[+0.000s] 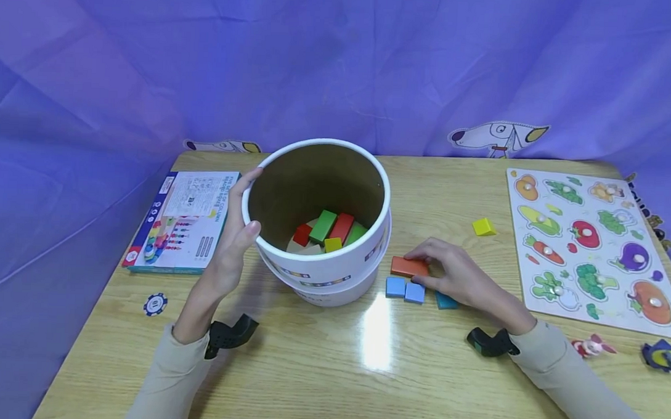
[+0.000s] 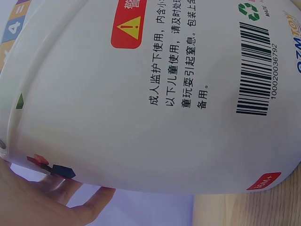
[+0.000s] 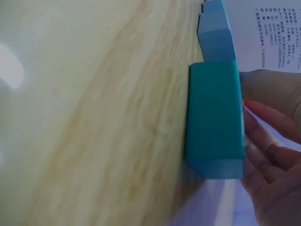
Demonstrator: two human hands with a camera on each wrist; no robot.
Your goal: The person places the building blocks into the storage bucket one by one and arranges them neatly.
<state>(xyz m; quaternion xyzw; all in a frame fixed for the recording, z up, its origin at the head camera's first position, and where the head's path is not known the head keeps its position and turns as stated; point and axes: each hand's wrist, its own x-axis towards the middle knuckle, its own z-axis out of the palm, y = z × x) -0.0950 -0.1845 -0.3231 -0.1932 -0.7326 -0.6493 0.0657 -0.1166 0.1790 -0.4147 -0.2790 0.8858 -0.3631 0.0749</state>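
red block (image 1: 402,266) gripped at the table, just to the right of the white bucket (image 1: 332,296)! it is pinched by the right hand (image 1: 456,275), fingertips set along its far side, thumb along the near one, the gap narrowed to the block's own width; whether the wood is touched by its underside cannot be told.

and over on the other side, the bucket is held by the left hand (image 1: 229,244), thumb and fingers spread wide about the rim and outer wall. inside it, a green block (image 1: 323,227), a small yellow block (image 1: 332,244) and other red and green pieces are seen on the floor.

close in front of the red block, two light blue blocks (image 1: 395,287) are lined up side by side, and a teal block (image 3: 214,110) is partly covered by the right hand in the head view. farther right, a yellow wedge (image 1: 483,227) is left alone near the vegetable puzzle board (image 1: 574,258). at the far left, a flat printed box (image 1: 201,242) is seen, with a round chip (image 1: 155,304) nearer.
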